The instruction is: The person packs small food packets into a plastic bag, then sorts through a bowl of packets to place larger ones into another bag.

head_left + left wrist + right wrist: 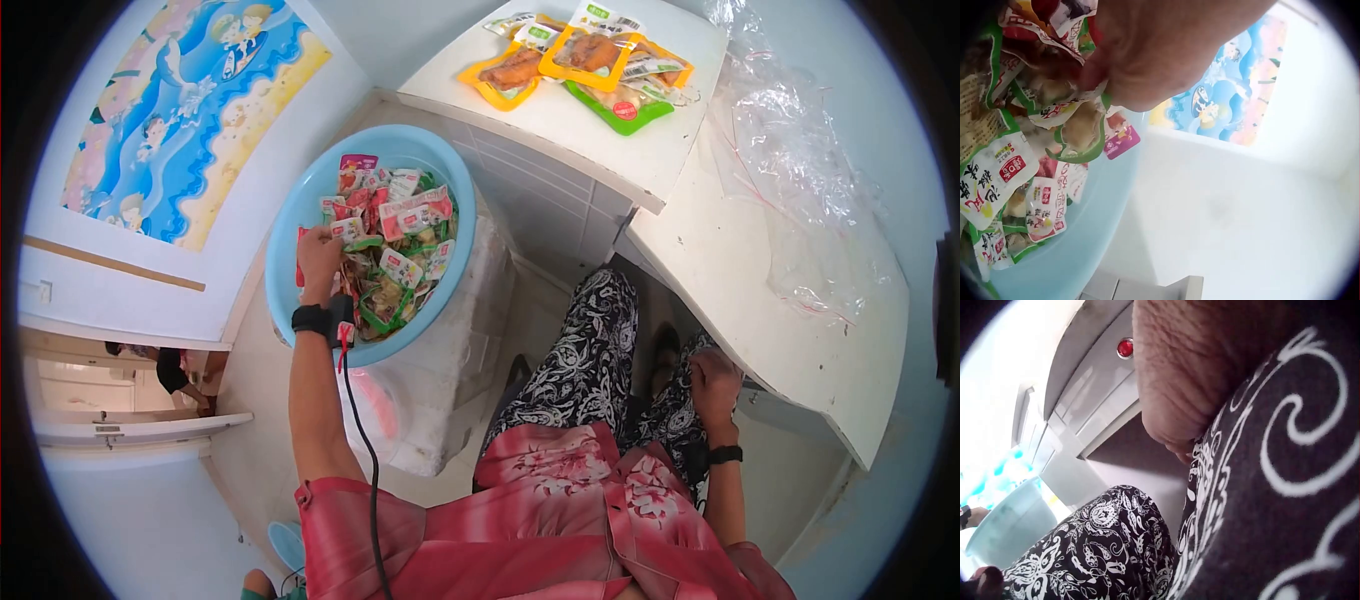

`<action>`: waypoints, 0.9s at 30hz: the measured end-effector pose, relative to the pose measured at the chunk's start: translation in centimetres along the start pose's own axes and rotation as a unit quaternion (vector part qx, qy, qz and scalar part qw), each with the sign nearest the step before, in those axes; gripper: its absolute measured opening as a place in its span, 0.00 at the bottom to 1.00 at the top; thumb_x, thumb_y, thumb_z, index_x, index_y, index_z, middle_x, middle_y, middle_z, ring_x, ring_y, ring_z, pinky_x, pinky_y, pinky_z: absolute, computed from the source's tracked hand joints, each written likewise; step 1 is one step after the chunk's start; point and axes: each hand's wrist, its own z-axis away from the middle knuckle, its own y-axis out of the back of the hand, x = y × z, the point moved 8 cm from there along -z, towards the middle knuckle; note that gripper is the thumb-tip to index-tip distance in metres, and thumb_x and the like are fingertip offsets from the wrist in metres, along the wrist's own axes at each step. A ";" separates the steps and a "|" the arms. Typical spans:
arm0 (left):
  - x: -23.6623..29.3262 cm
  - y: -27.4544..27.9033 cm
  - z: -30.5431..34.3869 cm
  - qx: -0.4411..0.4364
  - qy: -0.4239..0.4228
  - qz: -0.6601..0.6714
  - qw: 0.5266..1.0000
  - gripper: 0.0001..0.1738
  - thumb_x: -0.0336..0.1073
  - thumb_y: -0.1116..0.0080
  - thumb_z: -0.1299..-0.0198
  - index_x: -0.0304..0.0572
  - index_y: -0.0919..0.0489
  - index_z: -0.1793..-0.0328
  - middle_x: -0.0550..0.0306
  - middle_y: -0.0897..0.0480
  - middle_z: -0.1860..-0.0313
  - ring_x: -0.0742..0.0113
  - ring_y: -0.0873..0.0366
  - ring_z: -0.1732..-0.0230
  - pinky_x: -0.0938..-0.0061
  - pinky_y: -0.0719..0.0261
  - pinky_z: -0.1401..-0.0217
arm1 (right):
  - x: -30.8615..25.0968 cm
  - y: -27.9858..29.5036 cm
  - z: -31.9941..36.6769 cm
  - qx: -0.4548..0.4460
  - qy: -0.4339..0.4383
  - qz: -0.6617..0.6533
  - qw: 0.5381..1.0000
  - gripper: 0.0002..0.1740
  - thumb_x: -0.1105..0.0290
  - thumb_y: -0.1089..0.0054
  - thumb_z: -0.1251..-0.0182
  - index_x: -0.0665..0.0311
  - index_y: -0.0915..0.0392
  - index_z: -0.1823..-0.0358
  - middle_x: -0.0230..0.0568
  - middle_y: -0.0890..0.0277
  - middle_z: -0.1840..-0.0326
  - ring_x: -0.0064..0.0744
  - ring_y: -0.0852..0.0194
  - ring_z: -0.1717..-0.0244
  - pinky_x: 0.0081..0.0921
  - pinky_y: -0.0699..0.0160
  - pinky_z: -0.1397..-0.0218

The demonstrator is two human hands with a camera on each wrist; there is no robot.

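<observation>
My left hand [320, 262] reaches over the near left side of a light blue basin [290, 215] heaped with small sealed snack packets [400, 268]. In the left wrist view, its fingertips pinch the top of a green-edged packet [1082, 134] among the others; part of the grip is hidden behind the hand. White, red and green packets lie jumbled around it, with a purple-ended packet [1121, 140] near the basin's far rim. My right hand [715, 385] rests on my patterned trouser leg, fingers loosely curled, holding nothing.
Larger yellow-edged food packs [590, 55] and a green-edged one lie on the white desk [690, 170]. Clear plastic bags [800, 190] cover its right side. The basin stands on a white foam box [455, 400]. Another person's arm [175, 372] shows at the left.
</observation>
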 end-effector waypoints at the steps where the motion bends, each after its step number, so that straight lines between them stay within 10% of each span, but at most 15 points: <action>1: -1.7 0.8 -0.8 0.000 -0.017 -0.013 1.000 0.09 0.25 0.34 0.49 0.33 0.14 0.59 0.50 0.12 0.69 0.63 0.13 0.69 0.67 0.17 0.64 | -0.1 0.1 -0.1 0.000 0.000 0.000 1.000 0.05 0.78 0.35 0.40 0.61 0.14 0.63 0.42 0.13 0.58 0.51 0.16 0.53 0.46 0.21 0.45; 11: -4.2 7.5 0.1 0.066 -0.069 -0.061 0.994 0.09 0.24 0.34 0.42 0.31 0.16 0.55 0.51 0.12 0.66 0.66 0.13 0.67 0.71 0.15 0.61 | 0.1 0.4 0.3 0.011 0.001 -0.012 1.000 0.07 0.79 0.34 0.42 0.61 0.14 0.63 0.43 0.14 0.59 0.52 0.16 0.54 0.45 0.22 0.45; 20: 3.6 8.8 4.8 0.154 -0.217 -0.282 0.922 0.39 0.34 0.20 0.50 0.36 0.22 0.30 0.40 0.18 0.37 0.46 0.20 0.36 0.56 0.23 0.33 | 0.3 0.4 0.5 0.018 0.004 -0.002 1.000 0.06 0.78 0.34 0.42 0.61 0.14 0.64 0.43 0.13 0.59 0.50 0.15 0.53 0.45 0.21 0.45; 27: 12.0 -5.6 11.9 -0.287 -0.366 -0.216 0.859 0.48 0.32 0.21 0.58 0.49 0.25 0.23 0.49 0.26 0.23 0.47 0.41 0.16 0.55 0.43 0.13 | 0.2 0.0 0.4 0.003 -0.002 -0.007 1.000 0.06 0.79 0.33 0.43 0.62 0.14 0.64 0.42 0.14 0.59 0.48 0.18 0.49 0.45 0.26 0.37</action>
